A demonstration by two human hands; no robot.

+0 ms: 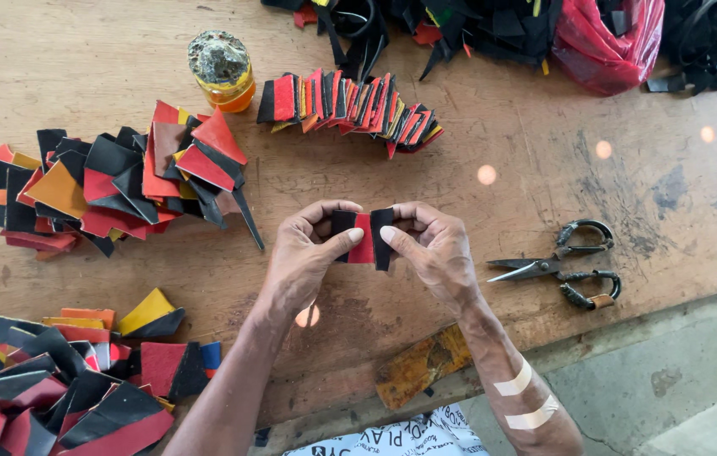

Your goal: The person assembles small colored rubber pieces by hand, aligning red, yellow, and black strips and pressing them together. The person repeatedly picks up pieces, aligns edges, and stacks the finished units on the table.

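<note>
Over the worn counter [494,101] both your hands' fingers [343,245] pinch one black-and-red patch [363,238]; loosen either side and its layers could slip askew.

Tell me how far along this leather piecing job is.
Looks done: a row of joined red, black and yellow pieces stands on edge near the glue jar. In hand: left hand and right hand press a black-and-red piece together. Seemingly left: the loose heap and the pile at lower left. The scissors lie idle.
</note>
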